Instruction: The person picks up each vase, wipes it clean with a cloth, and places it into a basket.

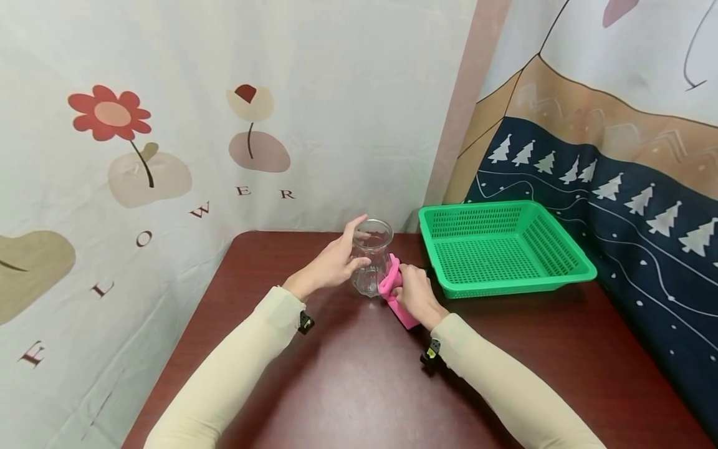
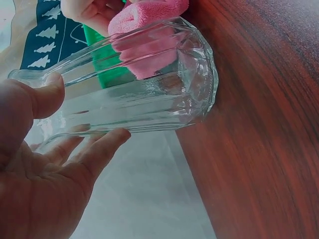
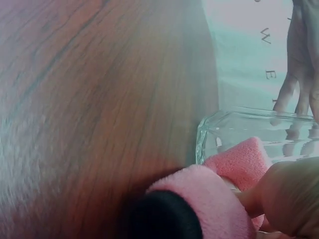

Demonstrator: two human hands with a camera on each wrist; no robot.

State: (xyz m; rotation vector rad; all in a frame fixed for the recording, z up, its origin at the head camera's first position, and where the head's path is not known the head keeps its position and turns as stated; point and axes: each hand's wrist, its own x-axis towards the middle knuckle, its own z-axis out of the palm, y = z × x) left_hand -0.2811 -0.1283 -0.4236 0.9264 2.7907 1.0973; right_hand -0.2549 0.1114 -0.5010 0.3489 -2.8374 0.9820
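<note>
Pale curtain [image 1: 348, 93] with printed flowers hung behind the reddish-brown surface [image 1: 359, 386], and a glass jar [image 1: 367, 284] was near its far edge.
From the left, I saw the left grip [image 1: 332, 260] grasping the jar, thumb on one side and fingers on the other; the jar was upright, though I couldn't tell whether its base touched down. Next came a folded pink cloth [image 1: 402, 312], against the jar's right side and clutched in the right grip [image 1: 416, 294]. Rightward sat a green basket [image 1: 505, 288], then navy fabric [image 1: 634, 231] with pale trees.
</note>
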